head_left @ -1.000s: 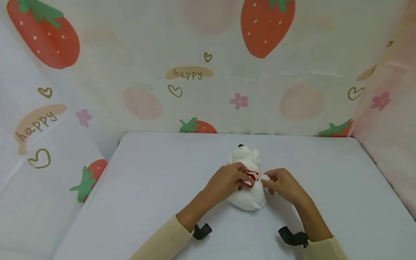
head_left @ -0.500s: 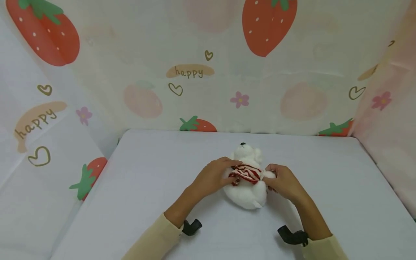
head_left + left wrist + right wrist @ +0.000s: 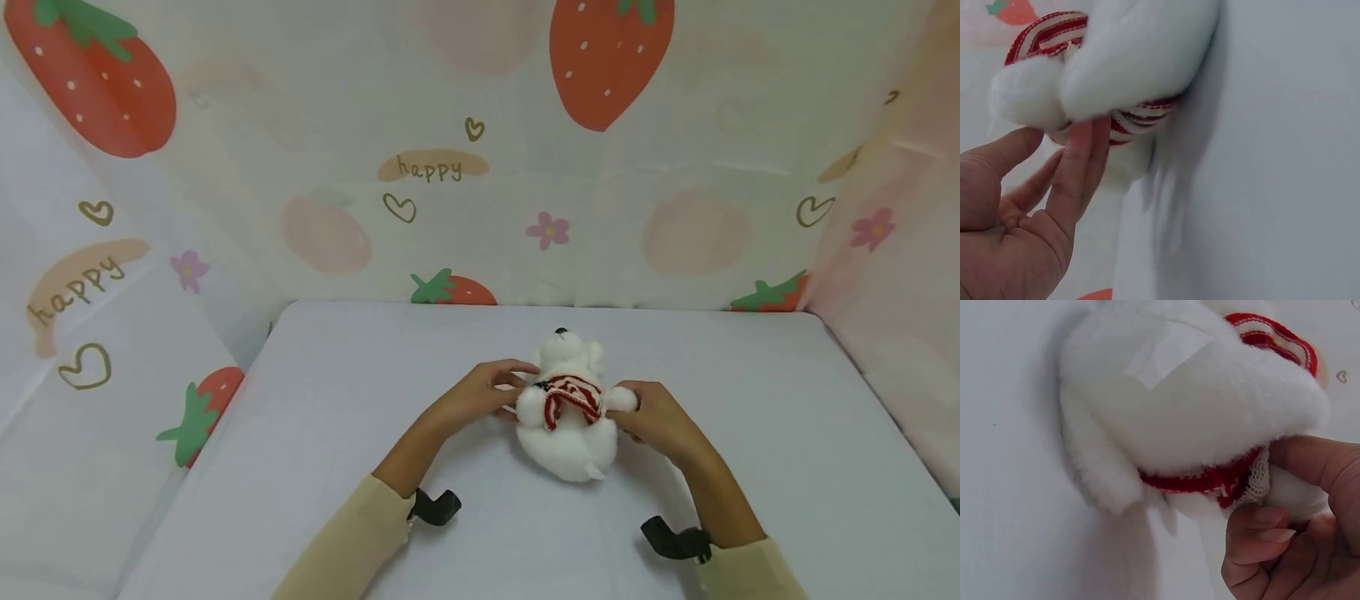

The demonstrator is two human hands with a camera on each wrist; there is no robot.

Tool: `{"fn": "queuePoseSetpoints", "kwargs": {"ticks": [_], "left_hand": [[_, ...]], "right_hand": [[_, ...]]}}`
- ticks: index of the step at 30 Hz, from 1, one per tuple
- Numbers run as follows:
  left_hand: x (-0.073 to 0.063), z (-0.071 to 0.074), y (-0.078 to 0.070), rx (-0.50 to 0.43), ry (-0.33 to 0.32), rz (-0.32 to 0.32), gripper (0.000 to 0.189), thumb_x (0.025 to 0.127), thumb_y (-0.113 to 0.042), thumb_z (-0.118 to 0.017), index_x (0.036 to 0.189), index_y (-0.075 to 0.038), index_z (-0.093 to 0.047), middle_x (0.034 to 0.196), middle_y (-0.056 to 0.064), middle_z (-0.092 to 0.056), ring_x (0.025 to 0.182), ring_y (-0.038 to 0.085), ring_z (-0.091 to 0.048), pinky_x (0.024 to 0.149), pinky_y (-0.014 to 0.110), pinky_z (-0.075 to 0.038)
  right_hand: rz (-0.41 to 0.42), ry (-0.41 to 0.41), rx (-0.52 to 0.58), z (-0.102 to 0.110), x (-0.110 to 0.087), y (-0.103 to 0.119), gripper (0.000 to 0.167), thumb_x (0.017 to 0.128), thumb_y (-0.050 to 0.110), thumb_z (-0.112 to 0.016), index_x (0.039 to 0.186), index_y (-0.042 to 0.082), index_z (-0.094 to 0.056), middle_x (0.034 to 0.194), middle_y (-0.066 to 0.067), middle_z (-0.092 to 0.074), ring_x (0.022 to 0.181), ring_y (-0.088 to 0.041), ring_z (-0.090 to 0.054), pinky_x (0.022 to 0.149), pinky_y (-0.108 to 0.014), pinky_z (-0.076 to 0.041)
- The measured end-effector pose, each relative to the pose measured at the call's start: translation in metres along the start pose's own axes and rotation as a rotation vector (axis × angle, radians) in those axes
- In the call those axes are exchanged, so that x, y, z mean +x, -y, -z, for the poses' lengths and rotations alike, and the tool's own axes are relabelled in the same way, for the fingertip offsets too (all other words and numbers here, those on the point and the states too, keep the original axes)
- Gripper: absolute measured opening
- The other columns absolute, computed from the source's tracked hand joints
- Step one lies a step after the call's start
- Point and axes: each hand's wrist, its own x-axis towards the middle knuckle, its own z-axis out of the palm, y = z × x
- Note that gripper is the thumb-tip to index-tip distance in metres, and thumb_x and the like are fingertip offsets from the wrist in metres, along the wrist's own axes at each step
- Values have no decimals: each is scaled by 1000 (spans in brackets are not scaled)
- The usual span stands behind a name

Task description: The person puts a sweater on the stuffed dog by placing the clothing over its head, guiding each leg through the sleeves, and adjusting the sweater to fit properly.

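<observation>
A white plush toy animal [image 3: 567, 454] with a black nose sits on the table, its head toward the back. Around its upper body is a small red-and-white striped knitted garment [image 3: 576, 392]. My left hand [image 3: 474, 396] is at the toy's left side, fingers extended. In the left wrist view its fingertips [image 3: 1079, 140] touch the garment and the underside of the toy's round paw [image 3: 1025, 94]. On the other side my right hand [image 3: 656, 421] pinches the garment's cream knitted edge [image 3: 1257, 481] beside the toy's other arm, between thumb and curled fingers.
The toy stands on a white table [image 3: 337, 375]. Behind it hangs a strawberry-print cloth [image 3: 600, 183], which also covers both sides. A white tag [image 3: 1169, 353] sticks out from the toy's lower body. Black camera mounts [image 3: 437, 507] are on both wrists.
My left hand has moved left, off the front of the garment to the toy's side, and the toy's left paw now shows. The right hand stays by the other arm, more of which shows.
</observation>
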Motion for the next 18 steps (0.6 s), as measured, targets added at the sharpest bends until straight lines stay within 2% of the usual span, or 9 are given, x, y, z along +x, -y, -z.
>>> {"fn": "queuePoseSetpoints", "kwargs": {"ticks": [6,10,13,16,18], "left_hand": [[6,-1,-2,12,56,5,37,103,-14,-60,140,-11,-59,141,8,-57,122,22,-59,84,39,-59],[10,-1,-3,20,53,7,34,105,-13,-56,138,-7,-58,140,10,-58,117,22,-61,81,38,-59],[11,0,-2,34,32,5,31,106,-14,-53,136,-5,-59,136,11,-59,110,20,-62,77,36,-59],[13,0,0,54,-2,11,28,107,-18,-53,130,-4,-62,129,11,-62,101,17,-63,73,33,-58],[14,1,2,68,-24,17,26,107,-20,-54,125,-4,-63,124,10,-64,95,15,-63,71,30,-57]], "right_hand": [[-6,-51,-25,-6,4,-2,9,87,4,-70,93,-1,-65,69,-4,-54,60,-18,-49,51,-31,-43],[15,-81,-17,-8,5,-3,13,86,1,-70,98,-2,-66,83,-8,-62,73,-21,-55,60,-33,-48],[44,-67,5,-6,5,-4,22,86,0,-71,107,-4,-66,97,-13,-66,83,-22,-58,67,-34,-52],[55,-11,92,-1,2,-6,30,89,-2,-68,118,-5,-65,108,-15,-68,88,-22,-62,72,-34,-56],[39,-9,174,5,0,-9,27,92,-3,-62,118,-8,-64,106,-14,-69,85,-21,-65,74,-34,-58]]}}
